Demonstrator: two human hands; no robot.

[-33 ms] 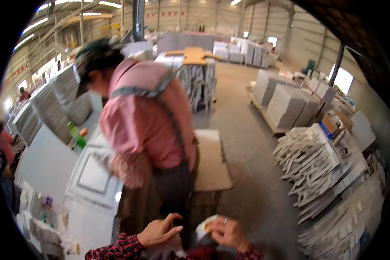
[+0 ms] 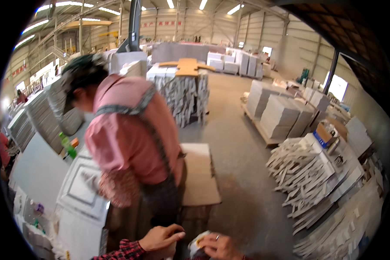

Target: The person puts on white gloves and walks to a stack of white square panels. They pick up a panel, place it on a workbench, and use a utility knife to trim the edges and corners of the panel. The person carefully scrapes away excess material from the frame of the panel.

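White bundle (image 2: 194,245): clamped in the fingers of my right hand (image 2: 222,246), near my left hand (image 2: 157,239), whose fingers curl loosely apart. Apparent step: holding; the next move calls for steady grip.

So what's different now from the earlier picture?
The surroundings sit lower and further left in view, as if the head camera tilted up and turned right. The right hand, with its white item, has moved closer to the left hand. Nothing visibly grasped or released. The co-worker remains bent over the white panel.
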